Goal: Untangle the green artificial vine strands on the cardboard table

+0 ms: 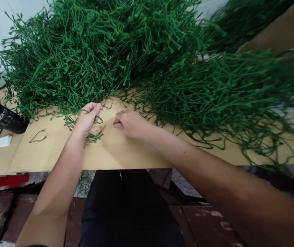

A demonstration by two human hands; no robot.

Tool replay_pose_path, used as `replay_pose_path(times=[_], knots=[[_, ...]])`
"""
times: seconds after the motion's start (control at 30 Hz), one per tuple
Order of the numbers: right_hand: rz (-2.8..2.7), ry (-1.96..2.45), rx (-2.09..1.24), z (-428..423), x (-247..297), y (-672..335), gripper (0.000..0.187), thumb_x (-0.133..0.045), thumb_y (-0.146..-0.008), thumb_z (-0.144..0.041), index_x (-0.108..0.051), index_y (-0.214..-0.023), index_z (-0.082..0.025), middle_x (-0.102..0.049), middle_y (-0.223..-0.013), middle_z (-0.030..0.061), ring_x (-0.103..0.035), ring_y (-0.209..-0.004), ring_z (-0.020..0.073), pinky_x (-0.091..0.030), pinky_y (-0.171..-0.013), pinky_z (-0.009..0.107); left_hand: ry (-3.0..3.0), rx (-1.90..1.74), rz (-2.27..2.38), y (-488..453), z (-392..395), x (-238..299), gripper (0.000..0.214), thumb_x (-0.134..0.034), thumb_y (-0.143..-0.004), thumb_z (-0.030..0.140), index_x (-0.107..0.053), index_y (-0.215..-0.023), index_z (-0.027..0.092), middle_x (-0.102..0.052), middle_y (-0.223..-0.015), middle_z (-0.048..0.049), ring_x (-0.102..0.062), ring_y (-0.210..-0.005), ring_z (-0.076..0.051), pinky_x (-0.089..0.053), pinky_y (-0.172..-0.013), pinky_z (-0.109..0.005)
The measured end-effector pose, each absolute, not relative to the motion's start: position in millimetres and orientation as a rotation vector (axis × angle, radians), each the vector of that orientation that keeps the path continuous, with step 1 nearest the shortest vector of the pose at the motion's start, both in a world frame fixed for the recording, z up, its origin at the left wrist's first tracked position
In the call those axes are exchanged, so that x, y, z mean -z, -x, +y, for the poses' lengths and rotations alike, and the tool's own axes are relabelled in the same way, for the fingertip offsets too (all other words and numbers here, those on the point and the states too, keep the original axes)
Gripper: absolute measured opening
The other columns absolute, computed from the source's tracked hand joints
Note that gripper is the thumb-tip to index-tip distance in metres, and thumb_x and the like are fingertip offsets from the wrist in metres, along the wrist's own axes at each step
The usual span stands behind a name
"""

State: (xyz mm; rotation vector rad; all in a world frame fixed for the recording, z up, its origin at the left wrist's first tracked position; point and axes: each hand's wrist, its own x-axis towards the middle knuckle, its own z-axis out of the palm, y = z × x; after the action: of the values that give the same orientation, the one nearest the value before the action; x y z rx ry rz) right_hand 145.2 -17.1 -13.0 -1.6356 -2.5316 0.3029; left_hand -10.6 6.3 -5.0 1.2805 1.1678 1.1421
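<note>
My left hand (87,118) is closed in a pinch on thin green plastic stems, whose forked ends stick out at both sides of the palm. Below it a small bunch of cut-looking stem ends (94,137) shows above the board. My right hand (129,122) is closed a short way to the right, its thumb and fingers pressed together; a tiny dark bit shows at the fingertips, too small to name. Just beyond both hands lies a large heap of the same green stems (85,58).
A second pile of green stems (213,92) spreads on the right, over the tan board (126,154). One loose stem (37,137) lies at left, near a white scrap (4,141) and a black vacuum bottle (4,115). A red stool-like piece (5,181) is below the edge.
</note>
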Motion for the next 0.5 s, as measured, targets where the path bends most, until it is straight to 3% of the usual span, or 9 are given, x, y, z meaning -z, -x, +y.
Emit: replay_pose_path(times=[0.13,0.27,0.4,0.5], knots=[[-2.579,1.634,-0.11,-18,-2,-148,0.024,-0.045,-0.086,-0.016,-0.063,-0.096,-0.003,-0.063,-0.098,0.0193,-0.057,-0.095,0.0262,-0.041,-0.081,0.036,-1.31,-1.079,1.237,8,4,4,0.02,-0.054,-0.082,0.022,-0.052,-0.063,0.015,-0.038,-0.05,0.0062,-0.033,-0.043,-0.004,-0.027,-0.043,-0.017],[-2.104,1.852,0.251,-13,-42,-188,0.027,-0.046,-0.087,-0.019,-0.062,-0.095,0.0,-0.061,-0.098,0.0218,-0.055,-0.098,0.0275,-0.039,-0.079,0.041,-1.431,-0.985,1.282,2,-2,3,0.018,-0.053,-0.081,0.02,-0.053,-0.064,0.016,-0.042,-0.051,0.0056,-0.033,-0.043,-0.005,-0.026,-0.044,-0.019],[-1.648,1.845,0.386,-8,-70,-223,0.043,-0.05,-0.085,-0.047,-0.062,-0.102,-0.01,-0.055,-0.114,0.0188,-0.044,-0.114,0.0326,-0.034,-0.086,0.048,-1.594,-0.848,1.24,-4,-7,2,0.015,-0.057,-0.077,0.017,-0.055,-0.063,0.015,-0.042,-0.05,0.0064,-0.034,-0.047,-0.005,-0.03,-0.049,-0.019],[-1.86,1.622,0.253,-20,-60,-201,0.038,-0.05,-0.086,-0.043,-0.06,-0.107,-0.013,-0.056,-0.111,0.0163,-0.046,-0.111,0.0311,-0.035,-0.091,0.047,-1.668,-0.752,1.195,-6,-9,4,0.014,-0.058,-0.074,0.017,-0.055,-0.06,0.015,-0.044,-0.05,0.0056,-0.04,-0.052,-0.006,-0.035,-0.052,-0.018]])
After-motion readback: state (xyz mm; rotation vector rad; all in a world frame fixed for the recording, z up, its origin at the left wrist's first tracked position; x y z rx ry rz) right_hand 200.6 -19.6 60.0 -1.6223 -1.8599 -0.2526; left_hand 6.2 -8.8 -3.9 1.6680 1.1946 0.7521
